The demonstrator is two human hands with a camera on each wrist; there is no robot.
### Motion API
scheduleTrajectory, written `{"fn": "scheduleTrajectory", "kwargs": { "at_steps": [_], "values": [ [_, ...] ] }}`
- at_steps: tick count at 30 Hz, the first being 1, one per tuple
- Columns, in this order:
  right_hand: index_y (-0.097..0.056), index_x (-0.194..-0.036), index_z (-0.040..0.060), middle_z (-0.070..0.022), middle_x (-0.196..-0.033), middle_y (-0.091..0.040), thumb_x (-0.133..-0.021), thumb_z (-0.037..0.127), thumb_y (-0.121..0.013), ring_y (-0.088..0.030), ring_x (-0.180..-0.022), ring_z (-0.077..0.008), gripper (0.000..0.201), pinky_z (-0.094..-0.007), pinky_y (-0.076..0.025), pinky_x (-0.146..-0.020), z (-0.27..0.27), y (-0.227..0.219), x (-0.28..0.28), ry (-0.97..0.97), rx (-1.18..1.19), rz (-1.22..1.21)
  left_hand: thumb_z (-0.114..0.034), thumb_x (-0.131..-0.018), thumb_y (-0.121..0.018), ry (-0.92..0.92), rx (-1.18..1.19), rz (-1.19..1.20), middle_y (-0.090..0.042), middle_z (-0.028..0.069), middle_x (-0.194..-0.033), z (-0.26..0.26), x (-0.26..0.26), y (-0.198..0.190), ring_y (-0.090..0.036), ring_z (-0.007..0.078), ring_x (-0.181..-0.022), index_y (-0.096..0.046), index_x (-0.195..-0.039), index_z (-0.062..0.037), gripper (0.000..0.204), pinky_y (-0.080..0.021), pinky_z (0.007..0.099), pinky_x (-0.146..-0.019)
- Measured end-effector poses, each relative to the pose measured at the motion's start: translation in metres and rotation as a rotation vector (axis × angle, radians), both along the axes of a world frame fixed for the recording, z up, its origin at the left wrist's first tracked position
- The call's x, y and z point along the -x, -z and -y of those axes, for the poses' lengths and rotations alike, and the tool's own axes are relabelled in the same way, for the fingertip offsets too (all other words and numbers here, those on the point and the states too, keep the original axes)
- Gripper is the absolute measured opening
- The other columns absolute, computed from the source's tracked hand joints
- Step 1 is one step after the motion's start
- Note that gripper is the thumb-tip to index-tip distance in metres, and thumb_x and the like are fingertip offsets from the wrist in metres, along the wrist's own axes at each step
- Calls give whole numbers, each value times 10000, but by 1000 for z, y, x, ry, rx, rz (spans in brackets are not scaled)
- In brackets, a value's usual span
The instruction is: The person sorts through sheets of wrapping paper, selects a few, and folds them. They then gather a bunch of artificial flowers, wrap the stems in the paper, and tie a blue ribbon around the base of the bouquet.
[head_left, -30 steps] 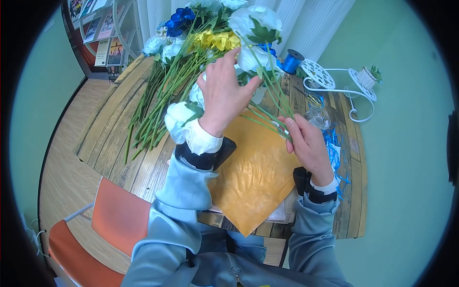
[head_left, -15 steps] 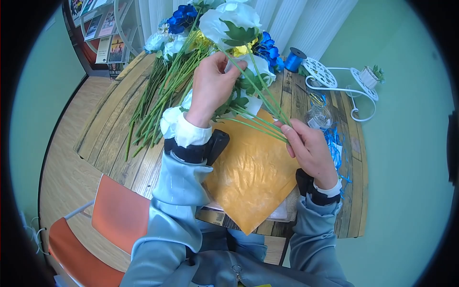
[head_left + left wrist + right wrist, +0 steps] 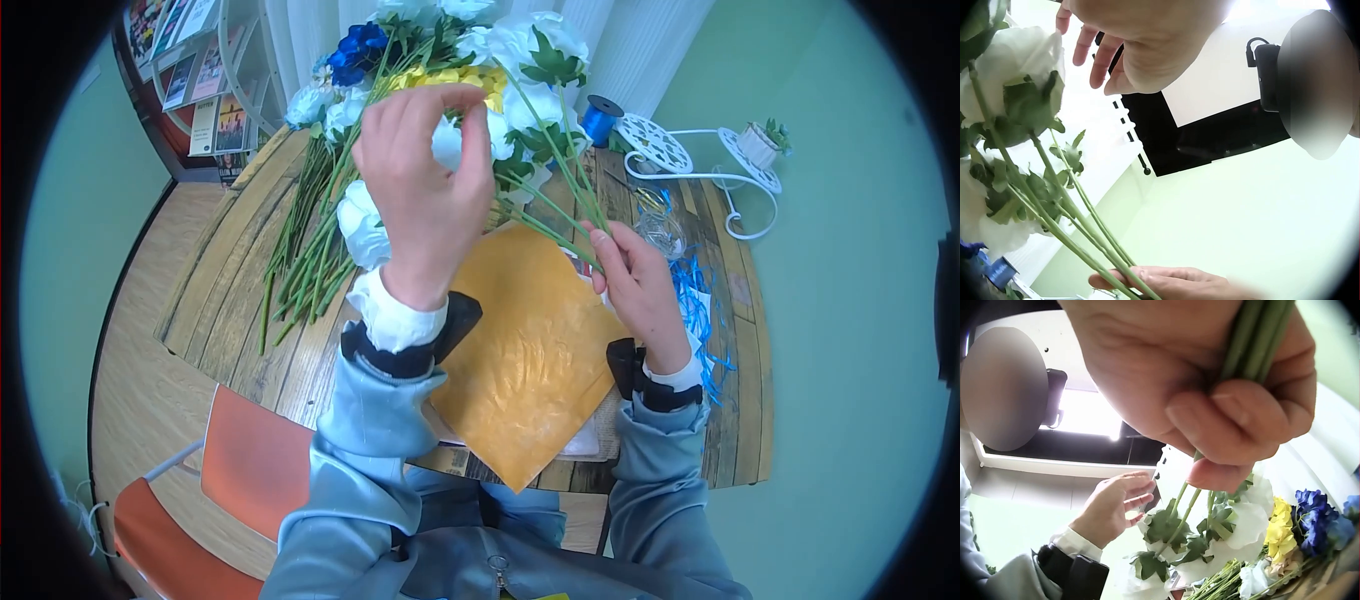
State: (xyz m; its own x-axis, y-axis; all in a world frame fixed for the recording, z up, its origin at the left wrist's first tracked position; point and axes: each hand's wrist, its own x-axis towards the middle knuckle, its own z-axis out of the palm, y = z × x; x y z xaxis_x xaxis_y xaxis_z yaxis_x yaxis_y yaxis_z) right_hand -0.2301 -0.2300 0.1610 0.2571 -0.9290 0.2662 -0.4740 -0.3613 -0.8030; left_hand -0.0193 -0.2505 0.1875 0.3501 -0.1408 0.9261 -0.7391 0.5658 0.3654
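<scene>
My right hand [image 3: 640, 285] grips the green stems [image 3: 578, 180] of several white roses, thumb and fingers curled round them in the right wrist view. The rose heads [image 3: 535, 50] fan out toward the back of the table; one white rose [image 3: 1019, 62] with green leaves shows large in the left wrist view. My left hand [image 3: 425, 195] is raised to the left of this bunch, its fingers loosely bent and holding nothing. In the left wrist view those fingers [image 3: 1105, 59] hang apart from the roses. Below both hands lies a sheet of orange wrapping paper [image 3: 520, 370].
More stems [image 3: 310, 270] lie at the table's left, with blue flowers [image 3: 358, 52] and yellow flowers [image 3: 485, 80] behind. A blue ribbon spool [image 3: 601, 120], a white metal stand [image 3: 655, 145] and shredded blue ribbon [image 3: 690, 295] are at right. An orange chair [image 3: 255, 460] stands lower left.
My left hand has come away from the roses, moving left and up toward the head camera. The rose heads swung left, then back right. My right hand keeps its grip on the stems.
</scene>
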Motion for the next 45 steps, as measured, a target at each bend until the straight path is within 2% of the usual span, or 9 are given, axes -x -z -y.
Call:
{"fn": "scheduleTrajectory", "kwargs": {
  "at_steps": [6, 8, 13, 19, 30, 34, 36, 40, 45],
  "values": [
    [-581, -1095, 8, -95, -704, -602, -908, 240, -542, -575, -583, -140, 300, -273, -436, -551, 5, 4, -2, 72, 85, 123, -265, -809, -651, 469, -612, -114, -575, 95, -532, -26, 33, -2, -574, 278, -496, -617, -767, 9, 279, -444, 396, -526],
    [-572, -1106, 9, -121, -751, -627, -902, 226, -549, -611, -615, -182, 299, -292, -457, -578, 4, 5, -3, 95, 142, 158, -359, -854, -623, 464, -1046, 150, -575, 19, -548, -21, 37, 2, -525, 97, -472, -663, -857, 2, 363, -423, 270, -487],
    [-503, -1202, 24, -201, -949, -613, -883, 130, -521, -605, -796, -382, 337, -414, -474, -668, 0, 5, -13, 112, 450, 29, -432, -843, -623, 720, -929, -58, -641, 66, -788, 4, 49, 27, -609, 111, -705, -576, -1097, 54, 550, -469, 271, -566],
    [-444, -1254, 40, -191, -910, -563, -860, 94, -519, -577, -780, -390, 405, -451, -455, -659, 1, 14, -16, 66, 558, -159, -387, -842, -642, 1006, -964, -478, -600, 56, -877, -4, 57, 20, -585, 99, -738, -457, -1206, 55, 601, -495, 236, -648],
    [-473, -1270, 26, -119, -739, -626, -913, 198, -511, -626, -678, -196, 399, -308, -463, -616, 5, 9, -4, 19, 16, 81, -284, -892, -576, 1127, -909, -657, -628, 75, -928, 11, 61, 45, -632, 143, -760, -510, -1095, -7, 350, -490, 264, -615],
    [-573, -1176, 24, -103, -653, -599, -924, 206, -493, -602, -611, -147, 321, -293, -454, -579, 9, 8, 5, 25, 114, 66, -282, -905, -550, 910, -1093, -310, -641, 77, -871, 2, 49, 27, -641, 141, -680, -568, -1014, 0, 302, -481, 269, -576],
    [-585, -1164, 39, -118, -671, -611, -923, 202, -491, -614, -621, -181, 306, -307, -458, -583, 7, 2, 7, 40, 93, 28, -237, -889, -578, 405, -1107, 318, -640, 82, -819, -9, 42, 14, -604, 121, -566, -622, -906, -5, 237, -463, 240, -543],
    [-617, -1130, 84, -177, -776, -645, -912, 221, -501, -635, -693, -311, 282, -368, -474, -613, 5, 4, 5, 74, 249, -106, -171, -840, -640, 515, -791, 137, -633, 76, -797, -21, 37, 2, -581, 122, -567, -646, -848, -13, 158, -452, 250, -538],
    [-630, -1103, 94, -199, -853, -643, -899, 271, -518, -619, -759, -364, 293, -405, -480, -650, -3, -1, 0, 84, 209, -282, -71, -709, -726, 158, -174, 179, -606, 49, -888, -6, 18, 2, -530, 210, -861, -654, -955, -76, 256, -422, 320, -767]
  ]
}}
